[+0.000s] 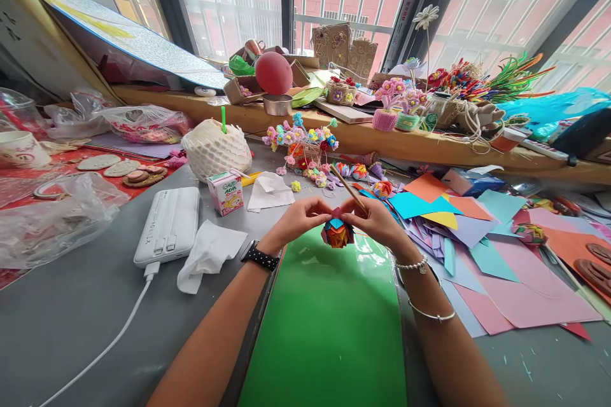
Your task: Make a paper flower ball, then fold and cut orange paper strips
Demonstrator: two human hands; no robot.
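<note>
Above the far end of a green board (329, 318), a folded paper flower (338, 234) in orange, blue and dark red is held up between both hands. The fingertips of my left hand (303, 219) pinch its left upper edge. My right hand (375, 219) grips its right side, and a thin wooden stick (349, 188) lies across those same fingers, pointing up and to the left. Parts of the flower are covered by the fingertips. Several similar paper flowers (382, 189) lie just beyond my right hand.
Coloured paper sheets (520, 280) spread over the right side. To the left are a white power bank (168, 226) with a cable, a tissue (212, 254), a small drink carton (225, 193) and a wrapped coconut (216, 149). Small craft flowers (300, 140) stand behind; a red balloon (273, 73) is on the ledge.
</note>
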